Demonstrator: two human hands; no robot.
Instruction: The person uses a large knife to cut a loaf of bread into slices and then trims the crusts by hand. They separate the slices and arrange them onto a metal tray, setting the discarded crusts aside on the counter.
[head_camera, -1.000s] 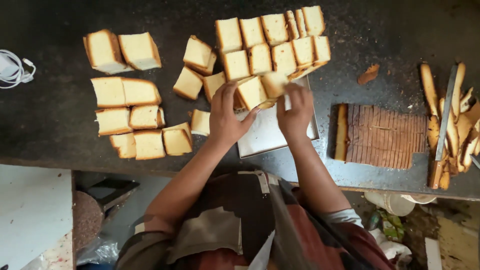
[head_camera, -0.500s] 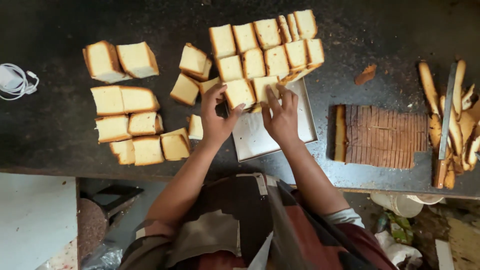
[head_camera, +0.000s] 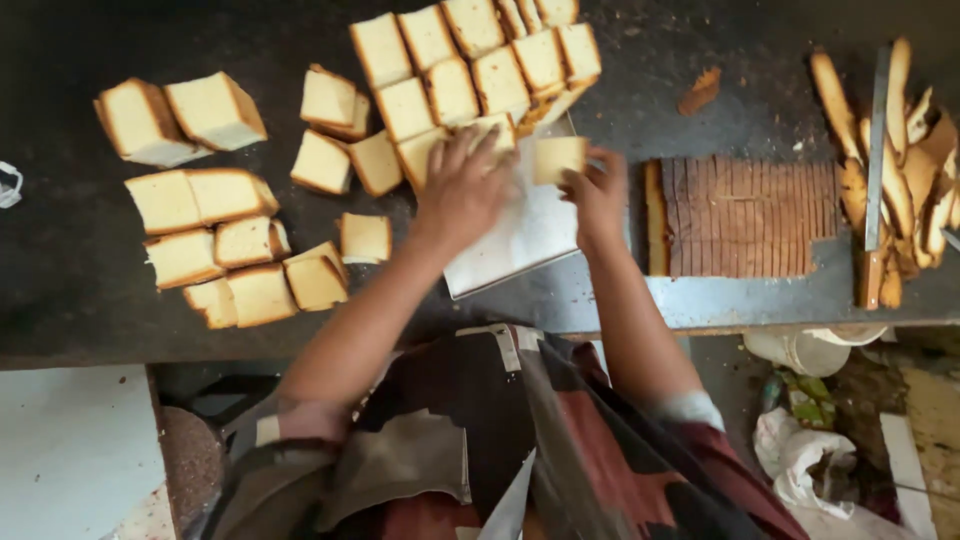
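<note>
My left hand (head_camera: 462, 185) lies flat on a row of square cake pieces (head_camera: 470, 75) at the far edge of a white sheet (head_camera: 520, 235) on the dark counter. My right hand (head_camera: 597, 190) holds one small cake slice (head_camera: 557, 157) upright just above the sheet. More cake blocks (head_camera: 225, 240) lie in groups at the left. A sliced brown loaf (head_camera: 745, 215) sits right of my right hand.
Brown crust trimmings (head_camera: 905, 150) and a long knife (head_camera: 876, 170) lie at the far right. A loose crust scrap (head_camera: 698, 92) lies behind the loaf. The counter's front edge (head_camera: 700, 325) runs near my body; a white surface (head_camera: 70, 450) and bags are below.
Both hands have moved off the stacked pieces; my right hand lifted one slice away to the right while my left hand stayed pressed on the row.
</note>
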